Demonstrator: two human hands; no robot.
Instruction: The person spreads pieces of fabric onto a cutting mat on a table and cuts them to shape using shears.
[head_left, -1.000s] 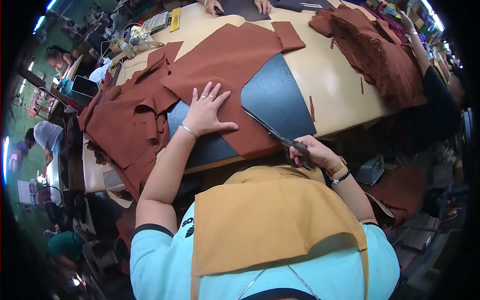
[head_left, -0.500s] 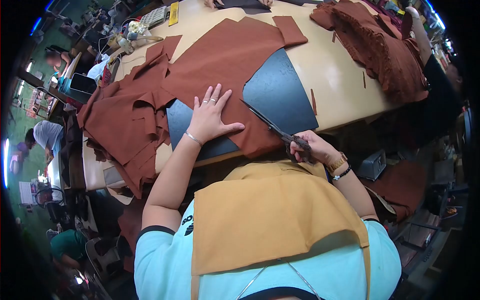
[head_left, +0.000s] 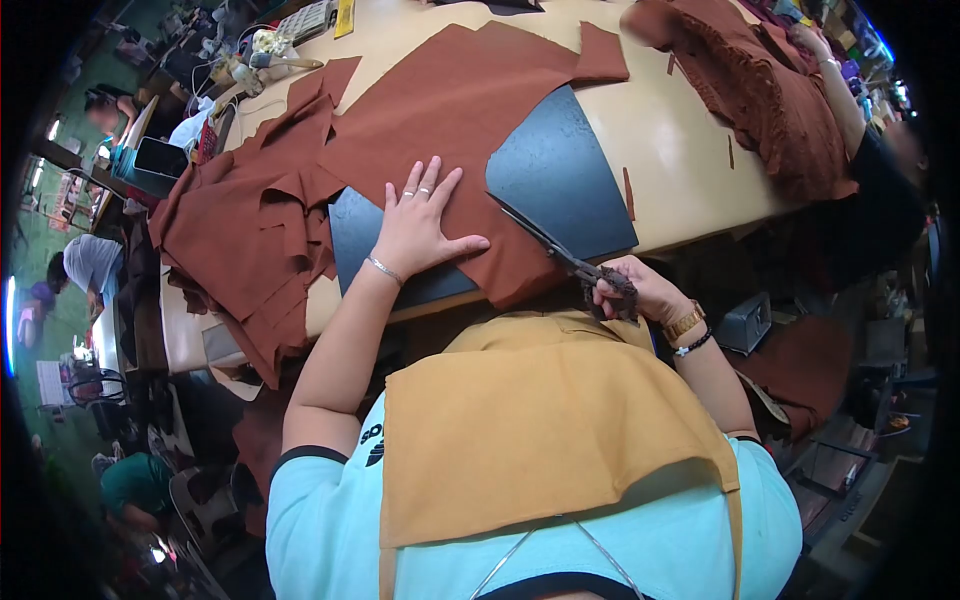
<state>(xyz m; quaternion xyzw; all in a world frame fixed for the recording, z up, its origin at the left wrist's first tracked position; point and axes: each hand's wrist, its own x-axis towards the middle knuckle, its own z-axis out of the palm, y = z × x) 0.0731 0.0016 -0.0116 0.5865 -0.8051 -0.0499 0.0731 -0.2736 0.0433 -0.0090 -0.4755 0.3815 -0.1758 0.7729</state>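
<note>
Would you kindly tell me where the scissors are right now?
The scissors are in the person's right hand, just right of centre in the head view, with their blades where the brown sheet meets the dark mat.

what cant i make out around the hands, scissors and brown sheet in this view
- Head view: the left hand lies back up, hiding its palm and the patch of brown sheet under it.
- Head view: the brown sheet covers the middle of the dark board.
- Head view: the right hand covers part of the grip of the scissors.
- Head view: the top edge cuts off the dark piece.
</note>
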